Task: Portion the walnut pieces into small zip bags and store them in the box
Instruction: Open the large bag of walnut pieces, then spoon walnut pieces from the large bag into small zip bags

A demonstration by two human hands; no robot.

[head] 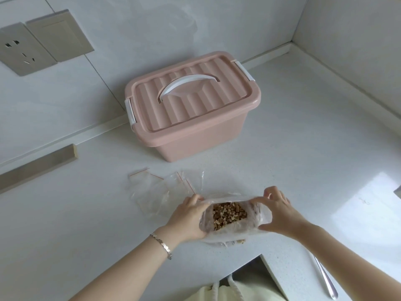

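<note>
Far left on the counter [303, 148], along the back edge: a flat bar [36, 166], seemingly of no use for this job. More to the middle, in front of the box: empty zip bags [156, 187] in a loose flat pile, just beside the left hand [186, 218]. Left hand: grasping the left side of the bag [238, 231] at its mouth, with curled fingers. Behind, at the back edge near the wall, well apart from both hands: the box [191, 109], pink, with lid on and both side clips seemingly down. Near the front edge, between the two hands: the bag itself, upright, with mouth pulled wide. Inside, plainly in view from above: the walnuts [230, 213]. Right hand [280, 211]: pinching the right side of the mouth. Further right, close to the front edge: probably a spoon [325, 279], untouched.

Step in hand, by my judgement: opening the bag, so only the very start. No walnuts in any zip bag yet, nothing stored yet.

Needed next: one free hand, most likely to take the top zip bag and to part its seal. Meanwhile, keeping the bag upright with the other hand, otherwise risk of spilling. After that, scooping or careful pouring of a small portion. No hurry with the box clips.
</note>
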